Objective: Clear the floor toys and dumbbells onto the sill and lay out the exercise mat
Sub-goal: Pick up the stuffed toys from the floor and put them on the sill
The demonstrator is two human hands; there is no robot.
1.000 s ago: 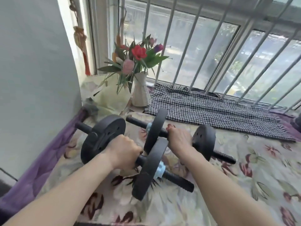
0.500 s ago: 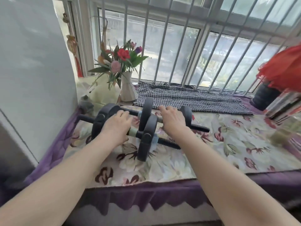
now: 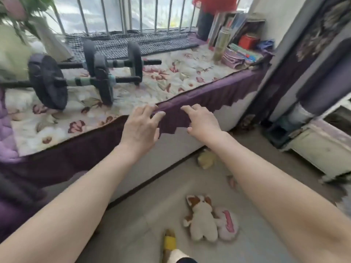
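Two black dumbbells lie side by side on the sill's floral cloth: the nearer dumbbell and the farther dumbbell. My left hand and my right hand hover empty with fingers spread, just in front of the sill's purple fringe. On the floor below lie a white-and-brown plush dog, a pink plush touching it, a yellow plush near the sill base, and a small pink toy. No mat is visible.
A houndstooth cloth lies along the barred window. A vase of flowers stands at the sill's left; a bottle, books and a red box crowd its right end. A pale cabinet stands at right. My yellow slipper is below.
Both hands let go of the dumbbells, which now rest on the sill, and drew back to its front edge. The view swung right and down, revealing the toys on the floor.
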